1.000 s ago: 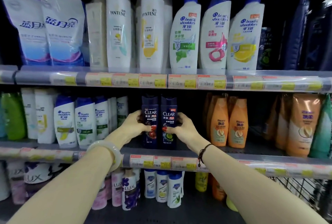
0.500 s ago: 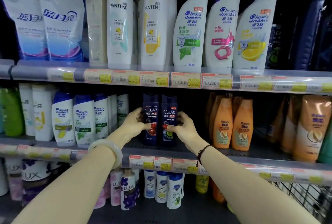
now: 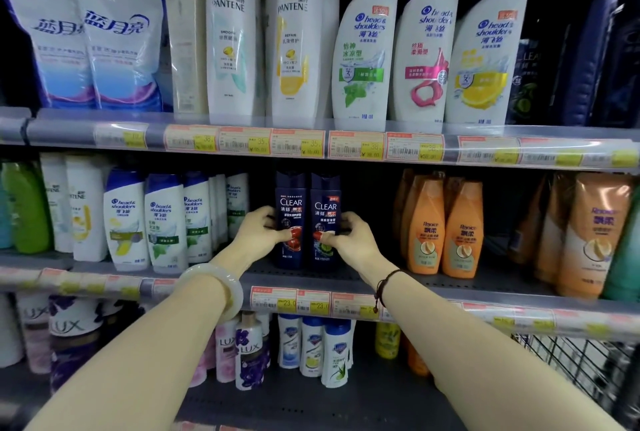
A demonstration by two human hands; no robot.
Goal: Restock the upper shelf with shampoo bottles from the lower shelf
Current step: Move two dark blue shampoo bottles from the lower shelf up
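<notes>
Two hands are holding two dark CLEAR bottles on the middle shelf.

The left hand (image 3: 258, 228) is closing its grip on the left CLEAR bottle (image 3: 290, 209), the right hand (image 3: 349, 238) on the right CLEAR bottle (image 3: 325, 212); both are standing upright, side by side, under the upper shelf (image 3: 311, 145).

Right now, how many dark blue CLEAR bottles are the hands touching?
2. The left bottle is under the left hand; the right bottle is under the right hand. Both stand on the middle shelf. More may hide behind.
</notes>
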